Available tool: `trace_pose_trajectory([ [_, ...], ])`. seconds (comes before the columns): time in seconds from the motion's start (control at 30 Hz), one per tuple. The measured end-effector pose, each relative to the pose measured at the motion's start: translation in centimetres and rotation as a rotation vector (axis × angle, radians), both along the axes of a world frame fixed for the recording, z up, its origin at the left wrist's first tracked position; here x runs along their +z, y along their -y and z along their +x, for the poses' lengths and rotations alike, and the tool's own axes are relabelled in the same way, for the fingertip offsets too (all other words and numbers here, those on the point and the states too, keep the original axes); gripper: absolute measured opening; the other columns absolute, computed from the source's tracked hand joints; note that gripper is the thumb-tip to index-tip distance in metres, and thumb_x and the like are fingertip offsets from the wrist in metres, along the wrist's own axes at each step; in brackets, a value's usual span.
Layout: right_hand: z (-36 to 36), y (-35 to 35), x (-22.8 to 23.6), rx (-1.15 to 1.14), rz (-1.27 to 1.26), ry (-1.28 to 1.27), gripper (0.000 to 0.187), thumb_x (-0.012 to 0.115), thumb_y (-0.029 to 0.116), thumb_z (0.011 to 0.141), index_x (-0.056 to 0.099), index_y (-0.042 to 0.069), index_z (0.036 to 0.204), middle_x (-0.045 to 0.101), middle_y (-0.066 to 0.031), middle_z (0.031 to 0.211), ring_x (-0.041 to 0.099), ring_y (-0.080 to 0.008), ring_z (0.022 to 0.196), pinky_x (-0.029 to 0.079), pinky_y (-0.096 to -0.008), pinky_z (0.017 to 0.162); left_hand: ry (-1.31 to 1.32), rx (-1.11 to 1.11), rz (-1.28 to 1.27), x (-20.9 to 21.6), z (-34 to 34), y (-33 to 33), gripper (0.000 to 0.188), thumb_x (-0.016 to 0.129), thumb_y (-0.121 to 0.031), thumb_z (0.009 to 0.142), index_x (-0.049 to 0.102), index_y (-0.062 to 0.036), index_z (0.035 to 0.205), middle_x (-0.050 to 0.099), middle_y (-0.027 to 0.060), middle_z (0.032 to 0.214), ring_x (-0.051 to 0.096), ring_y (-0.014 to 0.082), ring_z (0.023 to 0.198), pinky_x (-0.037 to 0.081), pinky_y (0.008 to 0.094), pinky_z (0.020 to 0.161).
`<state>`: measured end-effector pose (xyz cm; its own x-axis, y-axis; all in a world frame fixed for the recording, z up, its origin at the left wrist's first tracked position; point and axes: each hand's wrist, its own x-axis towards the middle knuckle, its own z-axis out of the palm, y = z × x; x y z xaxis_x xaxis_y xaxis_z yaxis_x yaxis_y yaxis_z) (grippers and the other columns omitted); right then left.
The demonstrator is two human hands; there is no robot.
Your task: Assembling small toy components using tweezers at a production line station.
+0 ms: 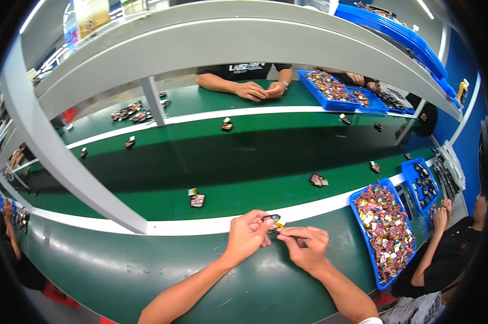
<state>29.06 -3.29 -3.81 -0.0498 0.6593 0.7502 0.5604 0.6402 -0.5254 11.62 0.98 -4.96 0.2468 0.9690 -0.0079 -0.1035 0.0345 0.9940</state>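
My left hand [246, 235] is closed on a small electronic assembly [277, 223] with a black rim and a yellow and white part. Its exact kind is too small to make out. My right hand [308, 247] pinches at the lower right side of the same piece, with thumb and forefinger together. Both hands are held above the green worktop [200, 270], close to the white rail [179, 227]. To their right stands a blue tray [356, 202] heaped with small circuit pieces [387, 232] in reddish, yellow and white.
Beyond the rail runs a green conveyor belt [244, 191] carrying scattered assemblies [197, 200]. A smaller blue tray [415, 164] of black parts stands at the right, beside a person [438, 254]. Another person's hands [260, 90] rest across the belt. A grey shelf frame [76, 156] crosses overhead.
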Motion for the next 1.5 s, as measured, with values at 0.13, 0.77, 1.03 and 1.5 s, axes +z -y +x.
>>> trace_pose_trajectory([
  [0.13, 1.2, -0.6, -0.3, -0.051, 0.016, -0.135, 0.015, 0.081, -0.004, 0.072, 0.073, 0.003, 0.084, 0.077, -0.0079, 0.088, 0.049, -0.0072, 0.042, 0.039, -0.0209, 0.044, 0.004, 0.079, -0.01, 0.3, 0.3, -1.2, 0.014, 0.061, -0.002, 0.095, 0.064, 0.0085, 0.103, 0.066, 0.0094, 0.071, 0.065, 0.0141, 0.052, 0.049, 0.0255, 0.043],
  [0.77, 1.7, -0.5, -0.6, -0.105, -0.024, -0.137, 0.017, 0.082, -0.001, 0.073, 0.075, 0.004, 0.088, 0.073, -0.004, 0.075, 0.04, -0.0077, 0.039, 0.033, -0.0241, 0.042, -1.246, 0.438, 0.447, 5.3, -6.2, -7.6, 0.039, 0.065, -0.036, 0.093, 0.063, 0.003, 0.092, 0.069, 0.0254, 0.085, 0.069, 0.0449, 0.083, 0.055, 0.0526, 0.071],
  [1.03, 1.2, -0.4, -0.2, -0.046, -0.022, -0.104, 0.014, 0.079, -0.002, 0.076, 0.074, 0.002, 0.089, 0.076, -0.0064, 0.084, 0.044, -0.0067, 0.041, 0.036, -0.0222, 0.044, -1.076, 0.646, 0.017, 2.9, -15.9, -4.8, 0.044, 0.071, -0.035, 0.09, 0.063, 0.0019, 0.069, 0.069, 0.0203, 0.075, 0.069, 0.0378, 0.077, 0.052, 0.0465, 0.068],
  [1.5, 1.1, -0.2, -0.7, 0.161, -0.462, -0.578, 0.015, 0.08, 0.001, 0.082, 0.071, -0.002, 0.093, 0.069, -0.0017, 0.076, 0.039, -0.0009, 0.046, 0.03, -0.0207, 0.042, -0.305, 0.464, 0.01, 3.8, -10.6, -4.0, 0.013, 0.069, -0.01, 0.091, 0.063, 0.0014, 0.09, 0.07, 0.0073, 0.072, 0.061, 0.0114, 0.047, 0.039, 0.0254, 0.038],
])
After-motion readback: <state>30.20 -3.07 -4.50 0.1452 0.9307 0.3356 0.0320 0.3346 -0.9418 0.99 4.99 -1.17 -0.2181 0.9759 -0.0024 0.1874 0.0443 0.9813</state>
